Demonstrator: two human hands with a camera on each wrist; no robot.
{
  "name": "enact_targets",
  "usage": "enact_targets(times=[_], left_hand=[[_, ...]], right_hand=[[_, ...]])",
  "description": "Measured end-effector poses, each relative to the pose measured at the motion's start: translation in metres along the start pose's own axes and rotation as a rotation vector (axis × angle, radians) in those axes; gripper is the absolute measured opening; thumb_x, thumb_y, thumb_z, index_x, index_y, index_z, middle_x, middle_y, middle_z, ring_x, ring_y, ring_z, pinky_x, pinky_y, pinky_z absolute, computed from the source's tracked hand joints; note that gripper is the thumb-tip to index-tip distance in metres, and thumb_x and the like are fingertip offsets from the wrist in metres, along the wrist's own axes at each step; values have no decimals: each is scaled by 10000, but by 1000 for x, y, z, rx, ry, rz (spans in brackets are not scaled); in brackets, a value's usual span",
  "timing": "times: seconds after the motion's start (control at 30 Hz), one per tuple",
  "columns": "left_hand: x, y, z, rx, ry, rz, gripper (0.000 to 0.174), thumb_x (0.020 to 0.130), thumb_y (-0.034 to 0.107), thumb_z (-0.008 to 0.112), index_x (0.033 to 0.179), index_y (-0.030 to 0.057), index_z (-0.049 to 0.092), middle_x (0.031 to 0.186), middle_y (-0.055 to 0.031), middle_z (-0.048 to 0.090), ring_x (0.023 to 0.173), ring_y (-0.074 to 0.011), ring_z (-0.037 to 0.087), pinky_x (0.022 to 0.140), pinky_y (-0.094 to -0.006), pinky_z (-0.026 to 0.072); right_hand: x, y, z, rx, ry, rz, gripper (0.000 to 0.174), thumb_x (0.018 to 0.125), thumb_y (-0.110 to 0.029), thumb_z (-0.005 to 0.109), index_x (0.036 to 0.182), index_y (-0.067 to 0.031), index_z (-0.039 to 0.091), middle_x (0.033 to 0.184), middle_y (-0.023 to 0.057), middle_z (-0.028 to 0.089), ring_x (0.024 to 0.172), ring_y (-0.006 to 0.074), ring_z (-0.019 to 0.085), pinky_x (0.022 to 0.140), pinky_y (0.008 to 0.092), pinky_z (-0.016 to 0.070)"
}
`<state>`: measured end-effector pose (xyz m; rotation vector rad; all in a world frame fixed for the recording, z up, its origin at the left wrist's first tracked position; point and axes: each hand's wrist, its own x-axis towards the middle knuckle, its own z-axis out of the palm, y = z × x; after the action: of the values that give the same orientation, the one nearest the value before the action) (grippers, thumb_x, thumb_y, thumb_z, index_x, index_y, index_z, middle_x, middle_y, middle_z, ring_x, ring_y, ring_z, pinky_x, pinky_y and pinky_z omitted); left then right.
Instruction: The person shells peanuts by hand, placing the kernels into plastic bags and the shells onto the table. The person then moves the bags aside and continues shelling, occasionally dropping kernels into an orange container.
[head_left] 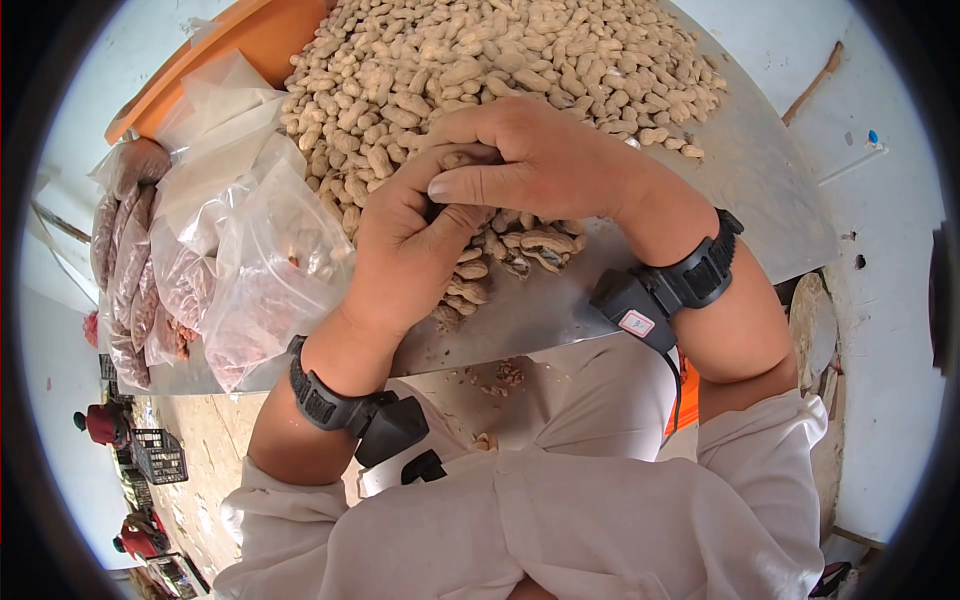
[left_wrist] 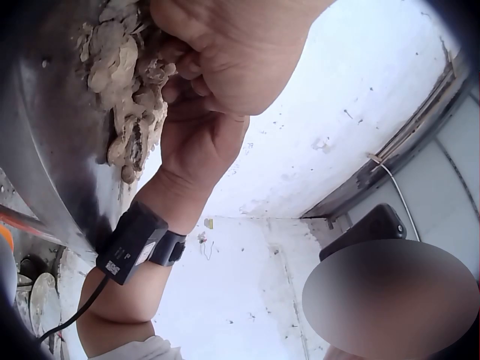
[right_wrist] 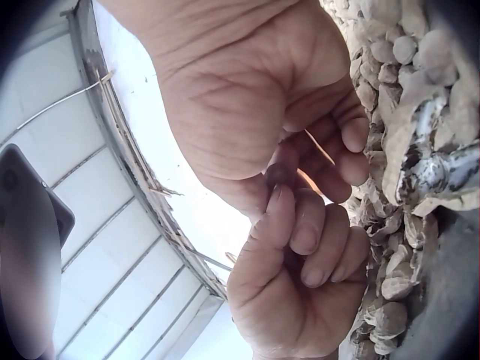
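Note:
Both hands meet over a heap of unshelled peanuts [head_left: 520,60]. My left hand [head_left: 400,240] has its fingers curled inward, and its thumb touches a small dark round piece [right_wrist: 277,176]. The right hand [head_left: 540,165] reaches over from the other side, pinching that same piece at its fingertips. Whether more lies in the left palm is hidden. Close beneath the hands, split and broken shells [left_wrist: 135,142] lie at the heap's near side. In the left wrist view, the left hand [left_wrist: 240,52] partly covers the right fingers.
Clear plastic bags [head_left: 270,270] stand on the metal table [head_left: 560,310] at the left, beside filled bags of reddish kernels [head_left: 130,260]. An orange tub [head_left: 240,50] sits behind them. Black crates [head_left: 160,455] and people in red are in the background at lower left.

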<state>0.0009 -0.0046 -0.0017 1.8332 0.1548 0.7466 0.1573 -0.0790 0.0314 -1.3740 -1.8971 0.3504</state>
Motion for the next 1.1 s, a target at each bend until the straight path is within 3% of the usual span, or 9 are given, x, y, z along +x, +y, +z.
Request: enact_targets(times=[0.27,1.1], left_hand=[[0,-1,1,2,9,19,122,886,40,579,1001,10,606,886,-18,623,786,-84,539,704,-222,449],[-1,-2,1,28,10,8,127,879,44,591,999,3,604,897,-40,630,798,-105,551,711,-236,451]], right_hand=[[-1,2,1,-13,6,-1,328,831,-293,600,976,0,622,797,104,625,711,190,571,662,302,468],[-1,-1,0,-112,0,-17,332,819,-279,601,974,15,618,822,162,619,746,292,588,686,360,464]])
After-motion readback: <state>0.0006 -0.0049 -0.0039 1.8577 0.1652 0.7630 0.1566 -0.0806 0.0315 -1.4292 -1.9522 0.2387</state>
